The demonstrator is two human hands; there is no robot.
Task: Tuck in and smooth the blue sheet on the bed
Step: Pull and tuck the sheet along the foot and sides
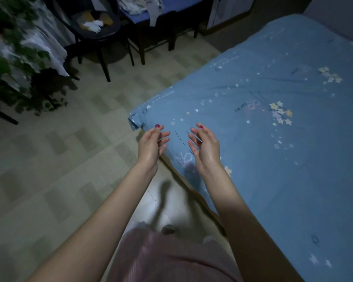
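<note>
The blue sheet point(273, 123), printed with small stars and flowers, covers the bed on the right of the head view and lies mostly flat. Its near corner point(136, 119) is slightly bunched and sticks out over the floor. My left hand point(152, 144) hovers just over the bed's edge beside that corner, fingers spread and empty. My right hand point(205, 146) is held above the sheet a little to the right, palm turned inward, fingers apart, holding nothing. Both hands appear just above the fabric, not gripping it.
A tiled floor point(69, 159) lies to the left of the bed. Dark chairs point(98, 35) with clothes on them stand at the back. A leafy patterned cloth point(18, 58) hangs at the far left. My pink clothing point(171, 259) shows at the bottom.
</note>
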